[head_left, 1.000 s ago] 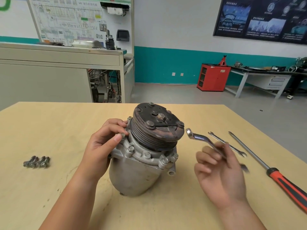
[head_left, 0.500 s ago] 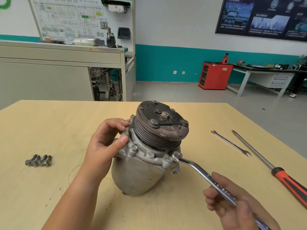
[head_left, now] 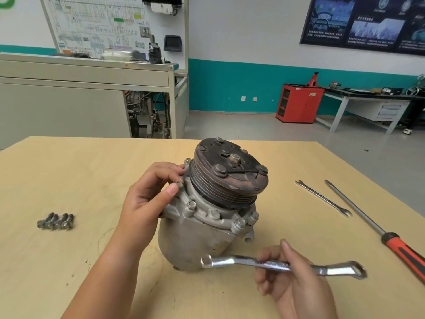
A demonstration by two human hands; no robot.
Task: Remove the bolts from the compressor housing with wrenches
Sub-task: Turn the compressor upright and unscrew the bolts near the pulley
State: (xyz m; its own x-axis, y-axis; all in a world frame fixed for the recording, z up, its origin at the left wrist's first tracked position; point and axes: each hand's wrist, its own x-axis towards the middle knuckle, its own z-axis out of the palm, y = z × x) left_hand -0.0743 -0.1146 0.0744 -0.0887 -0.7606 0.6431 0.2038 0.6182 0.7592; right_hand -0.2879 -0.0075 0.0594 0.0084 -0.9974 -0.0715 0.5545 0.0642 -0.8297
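1. A compressor (head_left: pixel 188 240) stands near the middle of a pale wooden table (head_left: pixel 69 176). It is tilted, with its dark grooved pulley (head_left: pixel 230 178) on top and leaning to the right.
2. Several bolts (head_left: pixel 215 214) sit in the metal collar just below the pulley, spaced around its near side.
3. The left hand (head_left: pixel 147 199) grips the left edge of that collar. Its fingers are curled over the rim, and the thumb tip rests against one bolt head there.
4. The right hand (head_left: pixel 292 279) holds a shiny ring wrench (head_left: pixel 232 261) by the middle of its shaft, fingers wrapped under it and thumb pointing up.
5. The ring wrench lies roughly level, in front of the lower part of the compressor. Its left end overlaps the grey body in this view; whether it touches the body cannot be told. It sits on none of the bolts.
6. Four loose bolts (head_left: pixel 56 221) lie side by side on the table, well to the left of the compressor.
7. A thin wrench (head_left: pixel 323 198) lies on the table to the right, and a long screwdriver (head_left: pixel 377 229) with a red and black handle lies just beside it, nearly parallel.
8. Beyond the table, a red cabinet (head_left: pixel 299 103) stands by a teal-banded wall, next to a workbench (head_left: pixel 368 97).
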